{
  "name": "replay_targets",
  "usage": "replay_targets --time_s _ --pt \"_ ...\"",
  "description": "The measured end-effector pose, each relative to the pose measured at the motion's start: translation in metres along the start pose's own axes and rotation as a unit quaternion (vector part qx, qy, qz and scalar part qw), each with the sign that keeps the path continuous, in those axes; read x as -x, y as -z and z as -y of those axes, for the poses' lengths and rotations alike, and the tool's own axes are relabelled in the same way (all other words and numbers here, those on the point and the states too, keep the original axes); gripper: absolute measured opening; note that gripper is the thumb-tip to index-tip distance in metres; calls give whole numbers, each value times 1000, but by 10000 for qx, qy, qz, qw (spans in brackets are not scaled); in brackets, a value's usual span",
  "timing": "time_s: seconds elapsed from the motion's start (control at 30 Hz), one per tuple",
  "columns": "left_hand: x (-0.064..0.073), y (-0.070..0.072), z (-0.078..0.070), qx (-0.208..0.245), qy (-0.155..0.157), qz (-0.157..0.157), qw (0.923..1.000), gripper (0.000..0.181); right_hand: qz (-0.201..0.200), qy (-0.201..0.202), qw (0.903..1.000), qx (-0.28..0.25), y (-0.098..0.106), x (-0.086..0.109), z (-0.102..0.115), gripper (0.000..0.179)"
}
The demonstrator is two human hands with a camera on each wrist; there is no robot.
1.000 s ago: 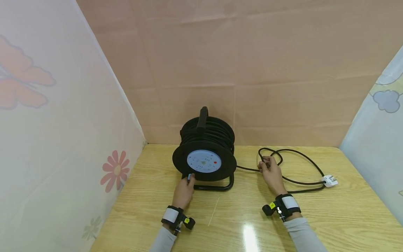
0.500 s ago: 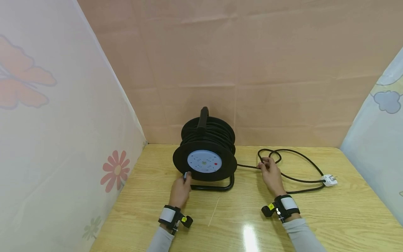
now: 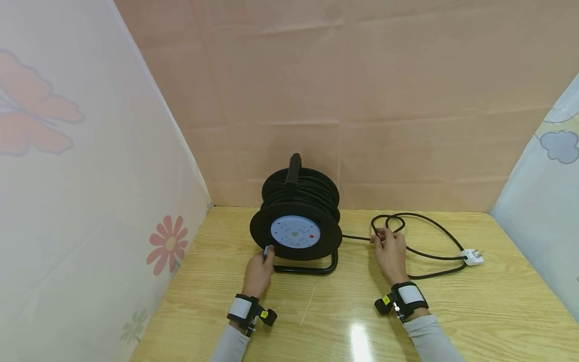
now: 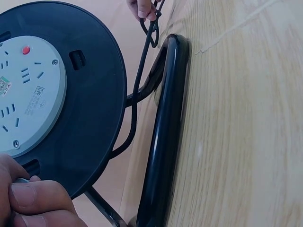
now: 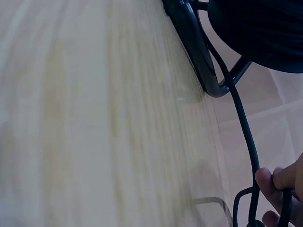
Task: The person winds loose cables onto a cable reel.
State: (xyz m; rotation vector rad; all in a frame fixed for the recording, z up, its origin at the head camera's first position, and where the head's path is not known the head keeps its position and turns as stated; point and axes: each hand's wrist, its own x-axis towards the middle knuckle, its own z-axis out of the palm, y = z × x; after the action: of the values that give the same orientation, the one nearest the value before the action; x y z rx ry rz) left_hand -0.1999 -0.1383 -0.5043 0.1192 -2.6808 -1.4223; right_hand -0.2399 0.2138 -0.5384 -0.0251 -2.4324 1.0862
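A black cable reel point(image 3: 260, 229) stands on its tubular frame point(image 3: 307, 270), with a pale socket panel point(image 3: 295, 232) on its front disc. At the disc's lower left edge, my left hand point(image 3: 259, 274) grips a small blue-grey crank knob point(image 3: 266, 251); in the left wrist view the curled fingers point(image 4: 38, 196) hide most of it. To the right of the reel, my right hand point(image 3: 391, 256) holds the black cable point(image 3: 356, 237) between thumb and fingers, also seen in the right wrist view by the fingertips point(image 5: 265, 178). Cable runs from the reel into this hand.
Loose cable loops point(image 3: 436, 227) lie right of the right hand and end at a white plug point(image 3: 472, 257). The wooden table point(image 3: 334, 322) meets a brown backdrop point(image 3: 407, 166) just behind the reel. Patterned sheets hang at left and right.
My left hand has shifted slightly left and up with the knob along the disc's edge, then stayed about there. The right hand keeps its hold; the loops and plug have drawn slightly left.
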Motion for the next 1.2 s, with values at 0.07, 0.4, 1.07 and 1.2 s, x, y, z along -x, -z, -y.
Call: replay_targets --time_s 0.07,0.4,1.07,1.2 --pt "1 0 -2 3 9 5 10000 55 -175 131 9995 238 0 0 -1 24" --pt "3 5 -4 -27 40 8 10000 55 -224 152 9975 658 4 -2 0 26" --pt "3 17 -12 206 52 -143 9997 54 -16 90 9936 1124 12 -5 3 39" --pt "1 18 -13 285 19 -144 9995 54 139 47 9935 1128 14 -6 2 41"
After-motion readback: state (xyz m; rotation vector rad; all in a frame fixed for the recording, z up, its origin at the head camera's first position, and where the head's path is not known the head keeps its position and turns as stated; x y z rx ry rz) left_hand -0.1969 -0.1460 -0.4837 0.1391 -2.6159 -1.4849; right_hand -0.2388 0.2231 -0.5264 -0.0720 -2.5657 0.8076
